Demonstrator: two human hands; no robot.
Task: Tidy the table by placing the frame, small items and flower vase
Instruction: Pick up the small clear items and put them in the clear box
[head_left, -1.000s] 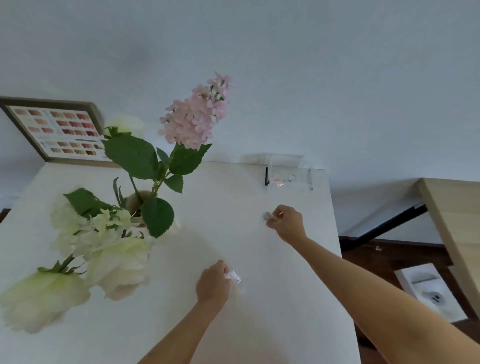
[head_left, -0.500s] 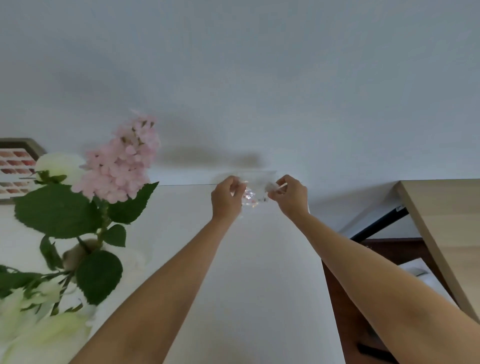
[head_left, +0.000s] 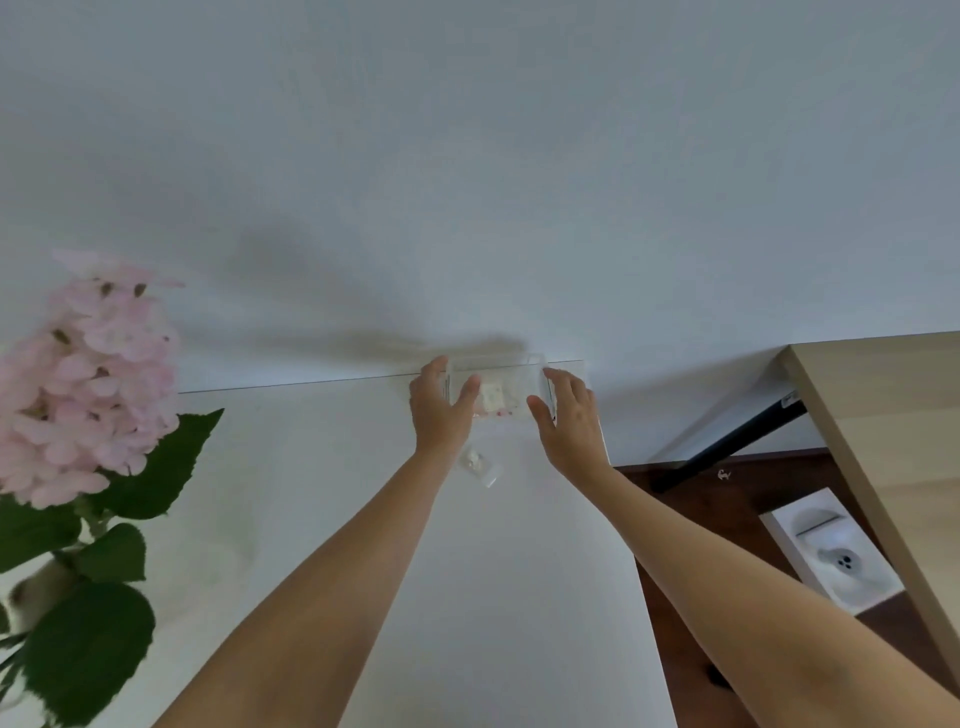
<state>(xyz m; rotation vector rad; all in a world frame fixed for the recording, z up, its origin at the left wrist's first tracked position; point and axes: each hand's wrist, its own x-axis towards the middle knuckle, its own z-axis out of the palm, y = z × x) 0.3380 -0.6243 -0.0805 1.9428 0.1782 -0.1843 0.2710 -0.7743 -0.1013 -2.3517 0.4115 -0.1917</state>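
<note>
Now both hands are gripping a clear box (head_left: 496, 387) at the far edge of the table (head_left: 519, 571): left hand (head_left: 439, 410) and right hand (head_left: 569, 415) on opposite ends. 1 small packet (head_left: 478, 465) is lying just in front; squeezing evenly should be keeping the box level.

- The white surface (head_left: 519, 597) lies bare between the two forearms, an open lane toward 12 o'clock.
- At 12 o'clock the wall (head_left: 467, 182) closes the far edge; a clear box (head_left: 496, 387) sits against it, with the left hand (head_left: 439, 410) and right hand (head_left: 569, 421) on its two ends.
- A small clear packet (head_left: 480, 465) lies just before the box.
- At 9 o'clock pink flowers (head_left: 88, 384) and leaves overhang the surface.
- At 3 o'clock the surface ends; a wooden tabletop (head_left: 893, 441) stands beyond the gap.
</note>
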